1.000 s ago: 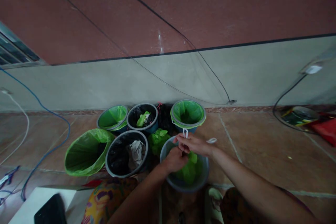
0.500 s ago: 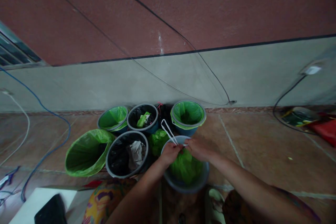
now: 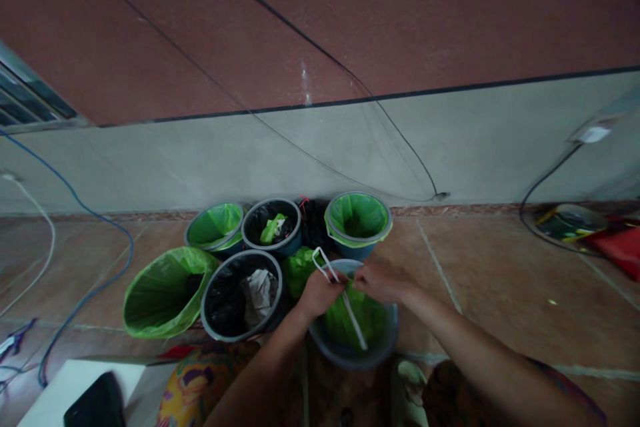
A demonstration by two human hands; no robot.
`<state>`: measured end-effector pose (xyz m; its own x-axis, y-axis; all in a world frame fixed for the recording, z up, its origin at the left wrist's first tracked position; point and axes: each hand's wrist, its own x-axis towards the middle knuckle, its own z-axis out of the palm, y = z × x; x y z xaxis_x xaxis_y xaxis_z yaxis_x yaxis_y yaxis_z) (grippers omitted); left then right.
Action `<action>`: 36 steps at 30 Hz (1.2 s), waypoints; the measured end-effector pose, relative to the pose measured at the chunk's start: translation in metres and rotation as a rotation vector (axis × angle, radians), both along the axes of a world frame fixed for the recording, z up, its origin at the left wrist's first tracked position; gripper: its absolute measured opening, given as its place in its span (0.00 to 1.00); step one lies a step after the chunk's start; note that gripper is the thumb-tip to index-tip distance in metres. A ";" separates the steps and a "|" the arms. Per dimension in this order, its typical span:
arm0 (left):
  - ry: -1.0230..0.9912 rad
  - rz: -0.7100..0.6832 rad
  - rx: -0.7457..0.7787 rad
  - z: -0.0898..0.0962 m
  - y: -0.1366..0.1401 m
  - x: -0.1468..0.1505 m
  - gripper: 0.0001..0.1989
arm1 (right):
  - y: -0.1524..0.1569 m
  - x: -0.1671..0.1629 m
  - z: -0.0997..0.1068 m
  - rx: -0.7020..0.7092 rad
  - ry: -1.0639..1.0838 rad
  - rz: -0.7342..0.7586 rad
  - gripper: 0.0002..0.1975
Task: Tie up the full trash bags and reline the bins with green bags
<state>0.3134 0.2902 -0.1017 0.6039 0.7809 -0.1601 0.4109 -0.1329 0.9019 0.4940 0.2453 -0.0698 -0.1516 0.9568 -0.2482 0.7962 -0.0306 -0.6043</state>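
In front of me stands a grey bin (image 3: 391,327) with a green plastic bag (image 3: 363,320) in it. My left hand (image 3: 323,292) is closed over the bag's gathered top at the bin's far rim and grips a white strap (image 3: 354,323). One looped part of the strap sticks up behind that hand; a straight end hangs down across the bag. Close beside it, my right hand (image 3: 379,282) has its fingers pinched at the top of the bag. The fingertips of both hands are partly hidden.
Left of the hands stand a black-lined bin (image 3: 207,310) holding crumpled paper and a tilted green-lined bin (image 3: 133,303). Several lined bins, one a green-lined bin (image 3: 387,230), line the wall. A phone (image 3: 95,403) lies on a white box (image 3: 53,390). A blue cable (image 3: 95,283) crosses the floor.
A straight end of the white strap now hangs forward over the green bag, and its loop has dropped slightly. My left hand has turned, and both hands stay at the bag's top.
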 end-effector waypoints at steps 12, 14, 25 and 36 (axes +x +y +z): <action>-0.084 -0.087 0.307 0.012 -0.014 0.004 0.22 | 0.013 -0.017 -0.047 0.019 0.662 -0.017 0.14; -0.081 -0.071 0.360 0.012 -0.015 0.004 0.24 | 0.014 -0.016 -0.050 -0.027 0.694 -0.043 0.13; 0.006 0.143 0.593 0.005 -0.022 0.002 0.10 | 0.002 -0.017 -0.007 -0.213 0.757 -0.198 0.11; -0.286 0.142 0.357 0.010 -0.014 0.008 0.06 | 0.008 -0.007 0.004 0.189 0.105 -0.078 0.09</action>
